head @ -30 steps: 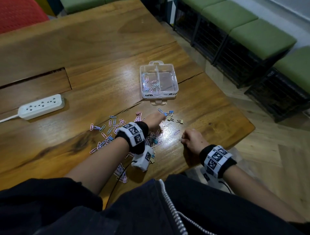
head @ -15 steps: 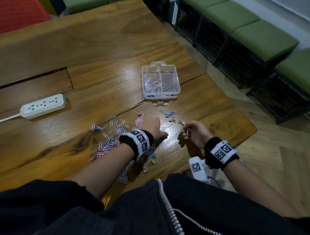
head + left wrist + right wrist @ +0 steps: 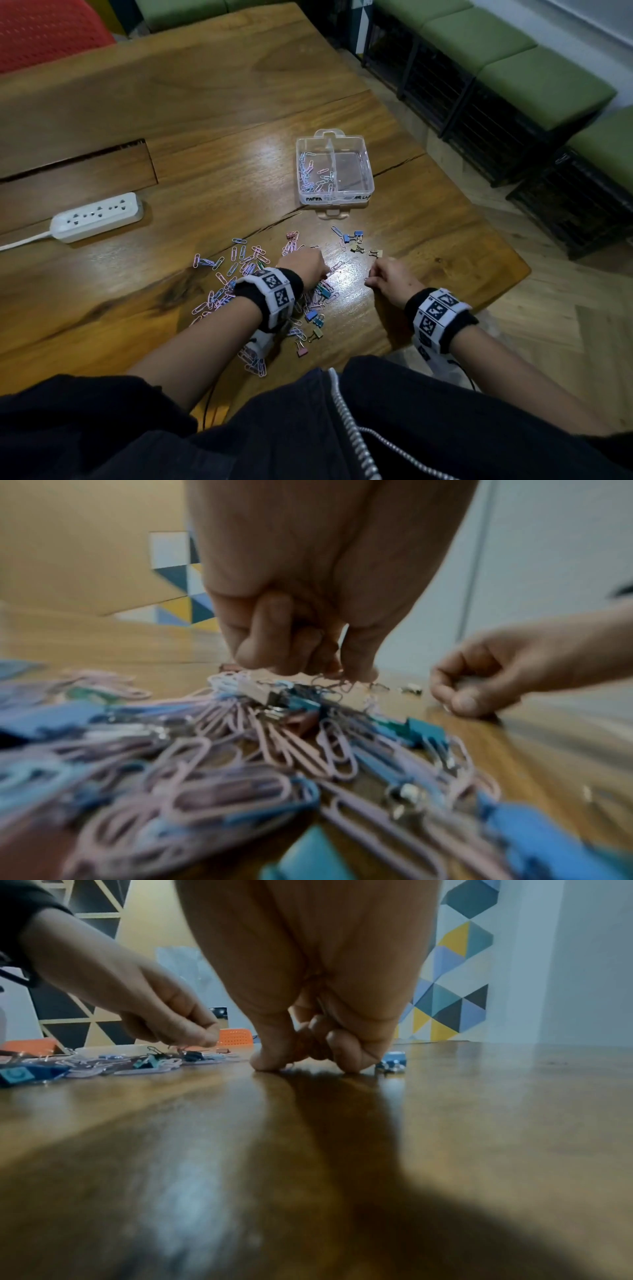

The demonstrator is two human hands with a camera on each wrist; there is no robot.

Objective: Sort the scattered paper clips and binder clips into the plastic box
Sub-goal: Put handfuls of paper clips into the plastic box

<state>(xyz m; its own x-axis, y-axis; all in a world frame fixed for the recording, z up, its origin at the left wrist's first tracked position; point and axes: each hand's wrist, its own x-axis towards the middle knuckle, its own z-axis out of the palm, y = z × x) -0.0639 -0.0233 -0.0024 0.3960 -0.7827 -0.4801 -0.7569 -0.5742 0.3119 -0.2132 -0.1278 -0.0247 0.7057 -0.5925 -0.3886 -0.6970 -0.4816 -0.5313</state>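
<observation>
A clear plastic box (image 3: 363, 150) with two compartments stands mid-table; several paper clips lie in its left compartment and the right one looks bare. Pink and blue paper clips (image 3: 236, 270) and small binder clips (image 3: 315, 317) lie scattered in front of me. My left hand (image 3: 305, 265) is curled over the pile, and in the left wrist view its fingertips (image 3: 359, 669) pinch a few thin paper clips (image 3: 329, 680). My right hand (image 3: 385, 277) is curled with its fingertips (image 3: 270, 1061) on the wood, apparently pinching a small clip. Two more binder clips (image 3: 356, 237) lie just beyond it.
A white power strip (image 3: 97, 216) with its cable lies at the left. A slot (image 3: 78, 161) is cut in the tabletop behind it. The table edge (image 3: 507, 284) runs close on the right, with green-cushioned benches (image 3: 507, 68) beyond. A red chair (image 3: 44, 31) stands far left.
My right hand, lifted with a small clip half a second ago, has come back down to the wood. My left hand has drawn back slightly over the pile.
</observation>
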